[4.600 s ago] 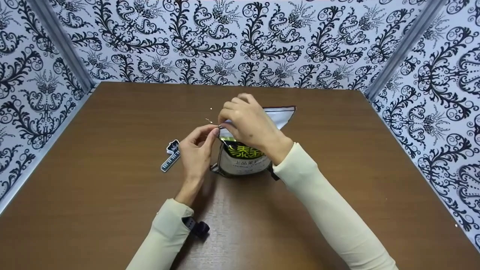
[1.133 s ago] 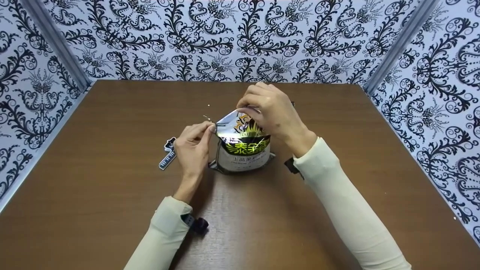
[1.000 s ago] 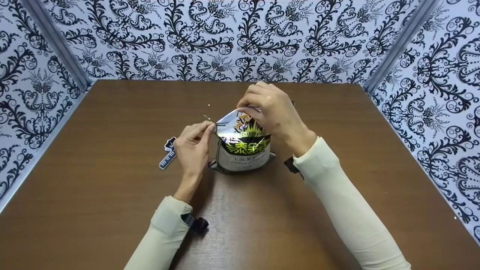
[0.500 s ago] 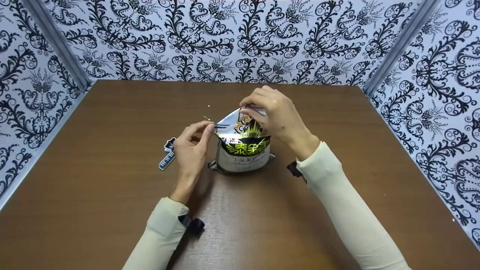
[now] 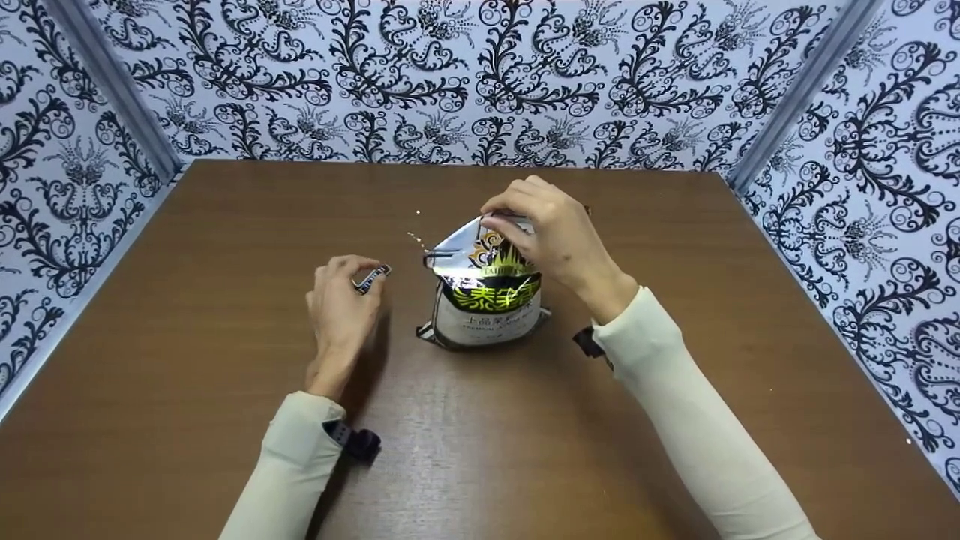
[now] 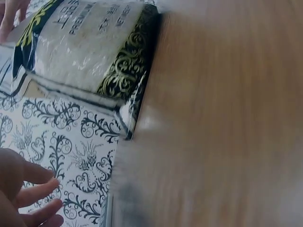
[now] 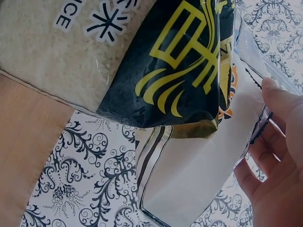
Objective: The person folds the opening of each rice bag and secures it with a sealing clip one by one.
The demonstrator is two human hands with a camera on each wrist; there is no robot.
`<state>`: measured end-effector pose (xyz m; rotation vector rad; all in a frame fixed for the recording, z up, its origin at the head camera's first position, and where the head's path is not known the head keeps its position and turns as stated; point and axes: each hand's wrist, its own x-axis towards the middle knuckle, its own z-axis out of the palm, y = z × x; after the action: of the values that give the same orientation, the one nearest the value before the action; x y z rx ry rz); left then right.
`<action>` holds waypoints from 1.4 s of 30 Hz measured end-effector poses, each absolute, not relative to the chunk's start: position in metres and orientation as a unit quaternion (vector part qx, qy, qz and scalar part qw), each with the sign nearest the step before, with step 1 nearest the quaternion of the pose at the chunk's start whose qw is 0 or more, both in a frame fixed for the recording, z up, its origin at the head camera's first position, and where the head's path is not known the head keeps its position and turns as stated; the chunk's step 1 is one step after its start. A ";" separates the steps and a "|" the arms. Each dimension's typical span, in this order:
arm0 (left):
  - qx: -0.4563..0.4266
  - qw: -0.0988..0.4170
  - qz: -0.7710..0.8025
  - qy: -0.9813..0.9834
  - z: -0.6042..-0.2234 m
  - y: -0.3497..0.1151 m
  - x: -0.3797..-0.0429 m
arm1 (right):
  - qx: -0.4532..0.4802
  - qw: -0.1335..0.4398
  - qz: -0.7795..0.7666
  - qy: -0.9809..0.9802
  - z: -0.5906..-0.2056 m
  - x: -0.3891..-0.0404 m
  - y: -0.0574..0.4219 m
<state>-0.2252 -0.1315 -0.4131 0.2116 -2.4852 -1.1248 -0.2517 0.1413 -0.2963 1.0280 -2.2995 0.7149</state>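
A rice bag (image 5: 487,315) stands upright mid-table, its white and clear-windowed body marked with black and yellow print. My right hand (image 5: 547,232) pinches its upper edge between thumb and fingers; the right wrist view shows that hand (image 7: 279,156) on the white top film (image 7: 189,175). To the left of the bag, my left hand (image 5: 341,311) pinches a small dark-and-white bar-shaped clip (image 5: 373,279) between thumb and fingers. In the left wrist view the left hand's fingers (image 6: 35,189) are partly seen, and the clip is out of sight.
The brown table (image 5: 225,360) is enclosed by patterned black-and-white walls (image 5: 420,82). A few tiny white grains (image 5: 416,238) lie behind the bag's left corner. The bag's loose upper left corner (image 5: 433,259) sticks out towards the left hand.
My left hand has let go of the bag's left corner, moved left and picked up the clip from the table. My right hand keeps its hold on the bag's top, nearly still.
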 end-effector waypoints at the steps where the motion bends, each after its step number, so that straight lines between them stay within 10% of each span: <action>1: 0.077 0.195 -0.393 -0.896 -0.414 -0.134 -0.226 | 0.379 0.259 0.264 -0.848 -0.296 -0.252 0.141; 25: 0.132 0.062 -0.327 -0.934 -0.420 -0.171 -0.230 | 0.383 0.260 0.268 -0.845 -0.298 -0.252 0.142; 42: 0.149 0.057 -0.310 -0.937 -0.421 -0.178 -0.229 | 0.380 0.262 0.275 -0.843 -0.299 -0.252 0.141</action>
<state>-0.2286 -0.1777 -0.4214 0.4511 -2.8432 -0.9390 -0.2516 0.1408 -0.2993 1.0286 -2.2816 0.7440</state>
